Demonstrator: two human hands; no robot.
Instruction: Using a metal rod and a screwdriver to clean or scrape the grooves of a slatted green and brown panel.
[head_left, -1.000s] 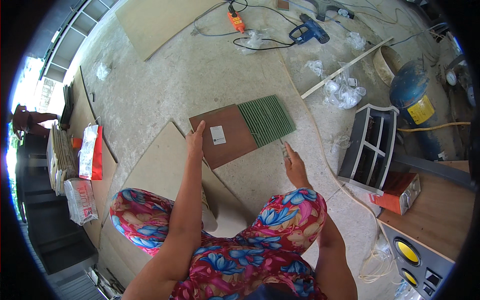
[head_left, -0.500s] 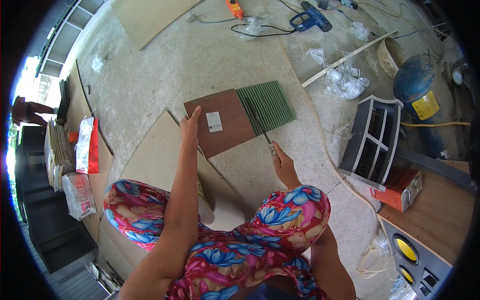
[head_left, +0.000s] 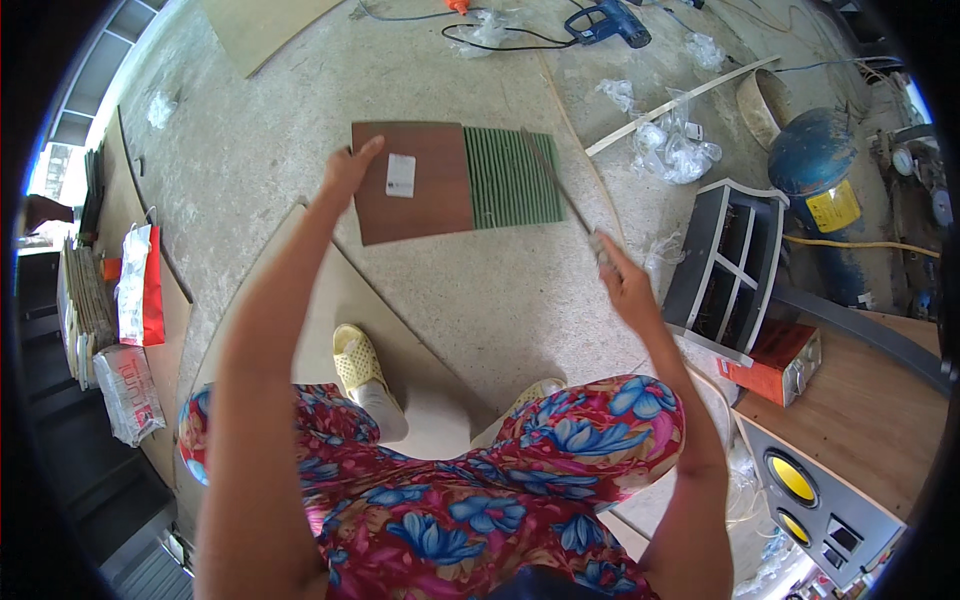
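Observation:
My left hand (head_left: 348,172) is closed on the left edge of a flat brown panel (head_left: 425,210) with a white label, its thumb on top. A green ribbed panel (head_left: 512,190) adjoins the brown one's right side; whether the two are joined, I cannot tell. My right hand (head_left: 626,282) is closed round the handle of a long, thin, dark blade-like tool (head_left: 572,205). Its shaft slants up and left over the green ribs; whether it touches them is unclear.
A tan board (head_left: 290,290) lies under my left foot. To the right are a grey slatted frame (head_left: 728,265), a blue tank (head_left: 815,150), an orange box (head_left: 772,362) and a speaker (head_left: 815,500). A blue power tool (head_left: 605,25), plastic wrapping (head_left: 672,150) and a wooden strip (head_left: 735,77) lie ahead.
My left hand has moved left and away from me with the panels, which have turned straighter. My right hand has swung right with the tool. My feet now show.

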